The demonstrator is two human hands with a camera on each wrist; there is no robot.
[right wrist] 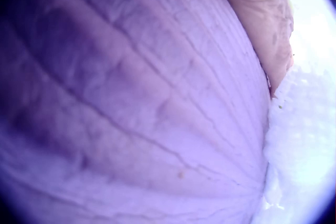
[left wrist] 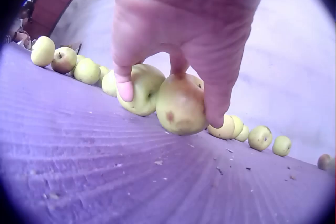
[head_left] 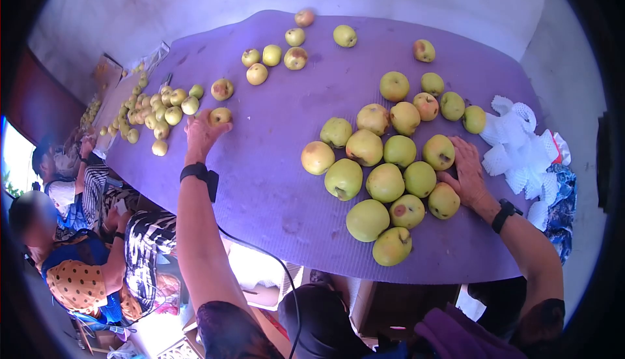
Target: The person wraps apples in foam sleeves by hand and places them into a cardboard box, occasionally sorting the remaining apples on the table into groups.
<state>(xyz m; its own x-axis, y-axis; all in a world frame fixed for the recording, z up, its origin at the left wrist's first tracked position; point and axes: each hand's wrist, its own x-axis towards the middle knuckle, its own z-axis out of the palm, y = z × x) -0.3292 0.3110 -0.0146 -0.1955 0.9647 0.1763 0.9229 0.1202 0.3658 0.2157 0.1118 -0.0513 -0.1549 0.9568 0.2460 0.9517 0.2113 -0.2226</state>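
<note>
My left hand [head_left: 204, 136] grips a yellow-green apple [head_left: 221, 116] on the purple mat. In the left wrist view, thumb and a finger straddle this apple [left wrist: 181, 106], which has a brown spot. Another fingertip lies against a greener apple [left wrist: 140, 90] beside it. My right hand [head_left: 470, 175] rests with fingers spread along the right edge of a large apple group. Its thumb meets one apple [head_left: 444, 201], and its fingertips are beside another apple [head_left: 439, 152]. Only part of the right hand [right wrist: 265, 19] shows in the right wrist view, next to white foam netting.
White foam nets [head_left: 521, 144] are heaped at the mat's right end. A pile of smaller apples [head_left: 156, 108] lies left, and several apples are scattered along the back. Two people sit at the left. A black cable [head_left: 286, 274] hangs over the front edge.
</note>
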